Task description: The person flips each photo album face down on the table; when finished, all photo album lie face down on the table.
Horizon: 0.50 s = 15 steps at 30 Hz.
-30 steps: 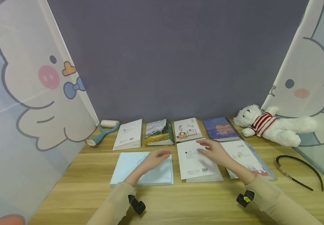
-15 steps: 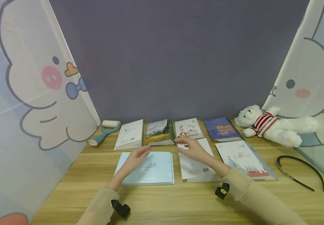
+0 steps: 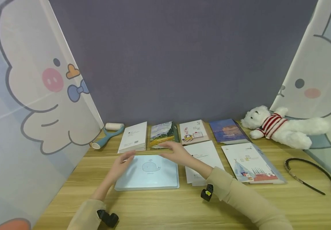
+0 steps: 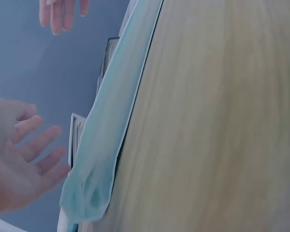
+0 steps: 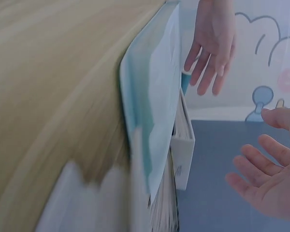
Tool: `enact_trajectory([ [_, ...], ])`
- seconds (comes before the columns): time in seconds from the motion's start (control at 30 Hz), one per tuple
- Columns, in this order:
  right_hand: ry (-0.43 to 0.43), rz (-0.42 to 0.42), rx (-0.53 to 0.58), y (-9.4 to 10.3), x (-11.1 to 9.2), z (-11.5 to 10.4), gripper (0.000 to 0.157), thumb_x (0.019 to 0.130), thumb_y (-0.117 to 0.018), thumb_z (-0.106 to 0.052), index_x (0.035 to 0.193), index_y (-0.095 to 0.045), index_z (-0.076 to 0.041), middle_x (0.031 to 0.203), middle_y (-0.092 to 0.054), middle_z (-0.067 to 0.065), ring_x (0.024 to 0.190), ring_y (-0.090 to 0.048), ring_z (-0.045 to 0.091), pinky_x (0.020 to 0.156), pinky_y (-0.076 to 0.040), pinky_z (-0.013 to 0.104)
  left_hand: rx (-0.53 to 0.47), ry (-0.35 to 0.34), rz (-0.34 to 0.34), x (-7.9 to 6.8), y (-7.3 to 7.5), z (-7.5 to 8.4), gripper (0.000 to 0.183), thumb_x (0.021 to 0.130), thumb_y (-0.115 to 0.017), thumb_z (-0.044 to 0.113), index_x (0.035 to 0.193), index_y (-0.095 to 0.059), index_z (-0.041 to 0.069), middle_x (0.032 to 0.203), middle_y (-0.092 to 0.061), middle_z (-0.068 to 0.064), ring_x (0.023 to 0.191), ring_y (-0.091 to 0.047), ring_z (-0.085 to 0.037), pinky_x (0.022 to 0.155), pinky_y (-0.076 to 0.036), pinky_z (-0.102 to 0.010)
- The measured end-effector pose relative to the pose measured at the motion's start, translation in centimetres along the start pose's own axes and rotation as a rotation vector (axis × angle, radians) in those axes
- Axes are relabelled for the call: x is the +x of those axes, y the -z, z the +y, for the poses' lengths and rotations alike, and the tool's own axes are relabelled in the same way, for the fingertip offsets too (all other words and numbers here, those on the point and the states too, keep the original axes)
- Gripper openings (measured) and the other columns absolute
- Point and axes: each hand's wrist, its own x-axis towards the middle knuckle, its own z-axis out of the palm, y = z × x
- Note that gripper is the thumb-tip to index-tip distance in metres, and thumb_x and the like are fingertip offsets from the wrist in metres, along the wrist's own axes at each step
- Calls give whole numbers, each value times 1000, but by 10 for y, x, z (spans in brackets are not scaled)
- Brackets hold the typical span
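A light blue book [image 3: 149, 179] with a whale drawing lies flat near the middle of the table. Over its left side hovers my left hand [image 3: 121, 165], fingers loosely extended and holding nothing. My right hand [image 3: 177, 155] is above the book's upper right corner, beside a white-covered book [image 3: 205, 151]. In the left wrist view, my left hand [image 4: 26, 154] is apart from the blue book [image 4: 111, 116], palm showing. The right wrist view shows my right hand [image 5: 270, 169] with spread fingers, also apart from the blue book [image 5: 154, 96].
Along the back lie a white book [image 3: 133, 135], a landscape-painting book [image 3: 162, 132], an illustrated book [image 3: 193, 131] and a dark blue book [image 3: 227, 131]. A tent-picture book [image 3: 249, 163], headband [image 3: 306, 161] and plush bear [image 3: 283, 127] are right; a blue-handled lint roller [image 3: 108, 135] is back left.
Both hands have moved left. My right hand went from above the white-covered book to the blue book's right corner; my left hand shifted to its left side. The books stay put.
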Motion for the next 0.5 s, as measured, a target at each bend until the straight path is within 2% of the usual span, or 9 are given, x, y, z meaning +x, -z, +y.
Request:
enact_trajectory([
  [0.13,34,-36,1,-13,10,-8,41,91,-63,-25,127,-57,-6,130,-58,11,122,-52,27,103,-43,45,12,27,-4,-2,10,-7,41,100,-46,21,134,-47,-2,139,-46,-21,133,-36,-37,109,-31,-53],
  [0.3,50,-72,16,-27,16,-15,42,91,-63,-26,128,-56,-7,130,-58,9,122,-53,26,102,-43,45,44,80,-53,-5,18,-16,44,100,-45,21,138,-41,-2,146,-34,-25,137,-24,-46,109,-27,-58],
  [0.5,40,-148,44,-45,24,-22,46,90,-63,-29,129,-55,-6,131,-57,8,123,-52,24,102,-43,41,59,152,-81,-11,24,-25,50,99,-48,24,142,-36,1,144,-35,-28,129,-36,-48,103,-37,-57],
])
